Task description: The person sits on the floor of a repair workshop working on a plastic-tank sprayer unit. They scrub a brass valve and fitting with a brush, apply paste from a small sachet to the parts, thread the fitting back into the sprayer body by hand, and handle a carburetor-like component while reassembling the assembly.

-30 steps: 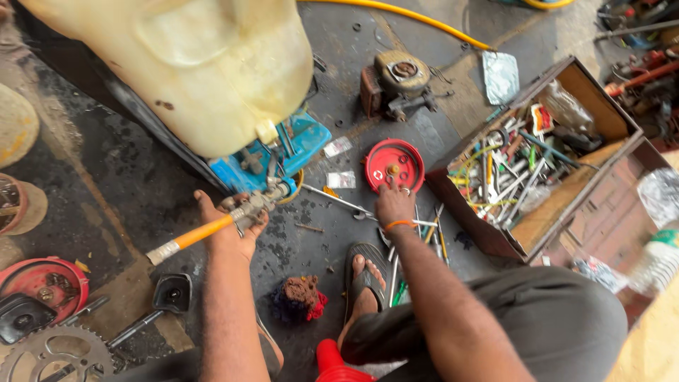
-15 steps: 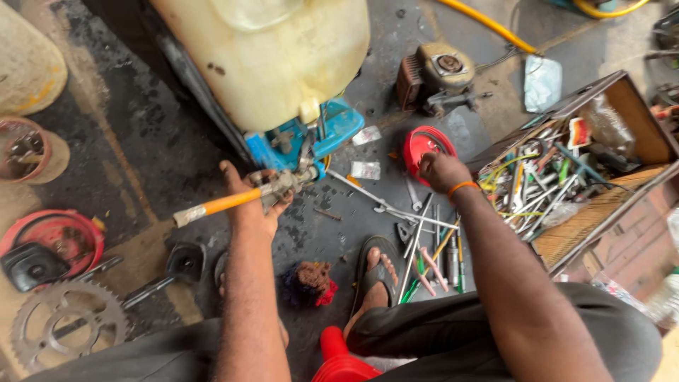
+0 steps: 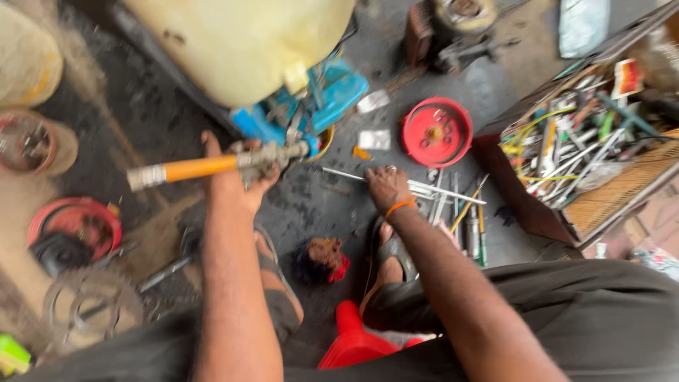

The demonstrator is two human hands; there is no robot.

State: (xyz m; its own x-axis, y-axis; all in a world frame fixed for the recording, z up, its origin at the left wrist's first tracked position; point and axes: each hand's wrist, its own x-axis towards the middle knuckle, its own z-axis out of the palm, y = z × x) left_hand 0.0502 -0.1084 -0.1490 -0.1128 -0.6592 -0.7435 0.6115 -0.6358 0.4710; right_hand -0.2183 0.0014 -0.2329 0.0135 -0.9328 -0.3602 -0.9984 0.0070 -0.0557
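Down low, over a dark, oily floor (image 3: 318,205). Left hand (image 3: 237,177) wrapped round a metal tool with an orange handle (image 3: 201,168), held almost level, its grey head just beside the blue base (image 3: 332,95) of a big cream tank (image 3: 240,42). Right hand (image 3: 387,187), orange band at the wrist, palm down with fingers curled on a long thin metal rod (image 3: 353,175) among loose hand tools (image 3: 460,205) spread on the floor; whether gripping or only resting, cannot tell. Just beyond that hand, a red round dish (image 3: 437,132) with small parts in it. Off to the right, a wooden box (image 3: 587,141) crammed with tools. Far left, a toothed sprocket (image 3: 92,308) and a red disc (image 3: 74,230). Between the sandalled feet, a red funnel (image 3: 353,339).
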